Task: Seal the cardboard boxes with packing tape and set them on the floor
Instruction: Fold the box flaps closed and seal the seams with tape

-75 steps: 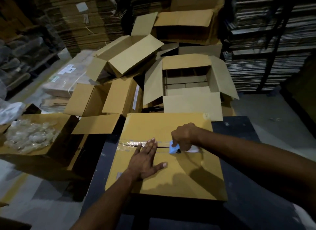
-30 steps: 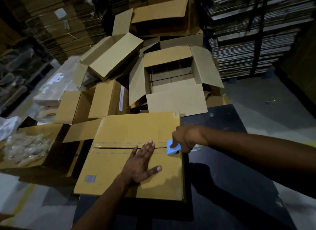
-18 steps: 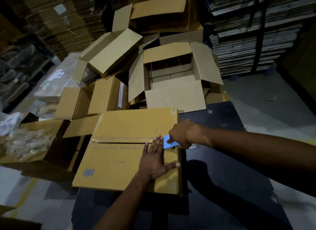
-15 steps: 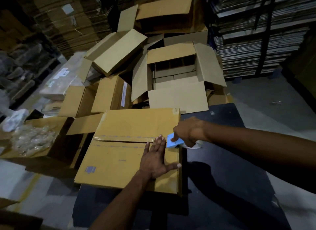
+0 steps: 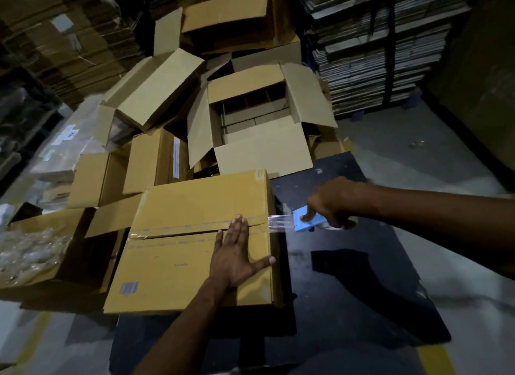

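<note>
Dim warehouse, stacks of flattened cardboard along the back & right, grey floor beyond. Dark bench in the fgnd carries the closed cardboard box, which sits at the bench's left end w/ its left part overhanging the edge. Clear packing tape runs along the box's centre seam from the left edge to the right edge, then spans free air past the right edge as a shiny strip to the blue tape dispenser.

Left hand lies flat on the box top near its right edge, fingers straight & together w/ tips on the taped seam, thumb spread out to the box's right edge; it holds nothing, just presses down. Right hand is off the box, above the bench just right of it, fingers curled round the dispenser, one fingertip on its blue face. Roll itself mostly hidden under the hand.

Behind the bench: jumble of other boxes, incl. an open box w/ all four flaps out & cardboard dividers inside, a tilted box left of it, more brown boxes beneath. Left of the taped box, lower down, an open carton w/ crumpled clear plastic in it. Yellow floor line at bottom right.
</note>
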